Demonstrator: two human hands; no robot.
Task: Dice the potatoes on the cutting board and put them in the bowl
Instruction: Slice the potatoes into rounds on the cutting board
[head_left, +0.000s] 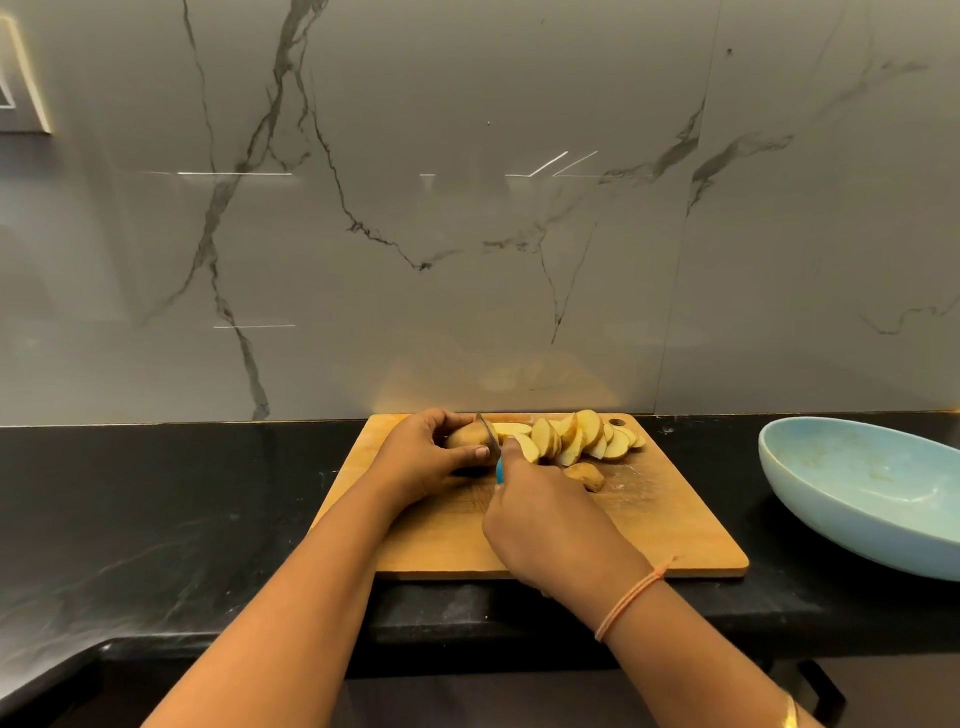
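- Our right grip (550, 519) is closed around the blue handle of the knife (488, 432), forefinger stretched forward along it. The blade stands on edge, tip toward the wall.
- Our left grip (431, 457) curls over the uncut part of the potato (465, 439), thumb on the near side and fingers over the top, pinning it to the board just left of the blade.
- The potato lies at the far edge of the cutting board (675, 540). Its long axis runs left to right, roughly along the wall, and its cut face points right. The blade crosses that axis square.
- To the right of the blade, a fanned row of slices (576, 439) leans along the same line. A small end piece (586, 477) lies apart, nearer to us.
- We judge the step in hand to be slicing into rounds. No dice show yet, so the task looks early.
- The next move calls for a straight press down, with our left fingertips tucked back from the edge. After that the slices need cross cuts.
- The blue bowl (883, 530) sits on the black table (156, 493), well apart to the right, with no potato in it.
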